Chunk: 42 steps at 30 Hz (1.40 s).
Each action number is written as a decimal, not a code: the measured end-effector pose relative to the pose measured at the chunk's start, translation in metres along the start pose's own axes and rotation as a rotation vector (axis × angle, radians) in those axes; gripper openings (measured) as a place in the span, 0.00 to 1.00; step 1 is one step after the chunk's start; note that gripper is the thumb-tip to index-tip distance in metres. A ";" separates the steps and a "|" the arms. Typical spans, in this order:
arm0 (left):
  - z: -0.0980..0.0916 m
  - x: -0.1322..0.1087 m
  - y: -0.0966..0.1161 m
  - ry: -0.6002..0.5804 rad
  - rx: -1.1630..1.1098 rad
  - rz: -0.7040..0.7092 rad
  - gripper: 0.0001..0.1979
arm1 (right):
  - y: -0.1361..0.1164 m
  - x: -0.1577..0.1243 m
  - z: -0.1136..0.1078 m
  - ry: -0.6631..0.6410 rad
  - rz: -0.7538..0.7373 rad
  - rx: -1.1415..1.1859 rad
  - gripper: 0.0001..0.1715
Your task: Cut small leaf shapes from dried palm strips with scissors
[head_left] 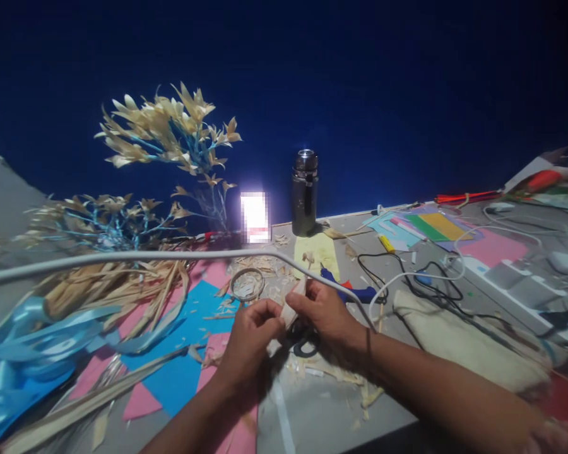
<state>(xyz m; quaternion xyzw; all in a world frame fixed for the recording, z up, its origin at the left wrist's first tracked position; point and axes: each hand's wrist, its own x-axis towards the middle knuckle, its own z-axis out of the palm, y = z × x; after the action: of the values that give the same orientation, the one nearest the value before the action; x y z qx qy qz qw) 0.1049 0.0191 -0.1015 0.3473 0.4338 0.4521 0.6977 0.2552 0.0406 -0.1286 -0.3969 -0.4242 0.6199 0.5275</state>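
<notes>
My left hand (250, 335) and my right hand (322, 313) meet over the middle of the table, both pinched on a small pale strip of dried leaf (291, 309) held between them. Black-handled scissors (303, 340) lie just under my right hand. A roll of clear tape (247, 284) sits just beyond my left hand. Dried leaf scraps (265, 268) are scattered around.
A blue glue gun (348, 290) lies past my right hand, its white cable (123, 258) arching across. A dark flask (305, 192) stands at the back. Dried-leaf branches (170, 126), blue ribbon (23, 340), coloured paper (184, 340), a power strip (506, 280) and a cloth pouch (459, 340) surround the spot.
</notes>
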 end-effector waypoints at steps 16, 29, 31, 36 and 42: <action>-0.005 0.000 -0.003 -0.020 0.011 0.017 0.13 | -0.004 -0.001 0.004 0.043 -0.020 -0.014 0.21; -0.011 0.009 -0.009 -0.057 -0.142 0.026 0.16 | -0.012 0.012 0.004 0.065 0.190 0.332 0.31; -0.014 0.010 -0.010 -0.133 -0.202 -0.016 0.17 | -0.018 0.013 0.003 0.112 0.164 0.371 0.29; -0.012 0.008 -0.007 -0.154 -0.190 -0.052 0.17 | -0.032 0.017 -0.005 0.193 0.066 0.328 0.24; -0.002 0.005 0.000 -0.009 0.130 0.183 0.19 | -0.014 0.004 0.007 0.121 0.064 0.215 0.24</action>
<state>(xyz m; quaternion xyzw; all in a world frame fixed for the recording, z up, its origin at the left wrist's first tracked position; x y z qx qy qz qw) 0.1038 0.0237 -0.1040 0.4320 0.4255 0.4833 0.6314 0.2526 0.0449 -0.1132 -0.3879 -0.3098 0.6534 0.5715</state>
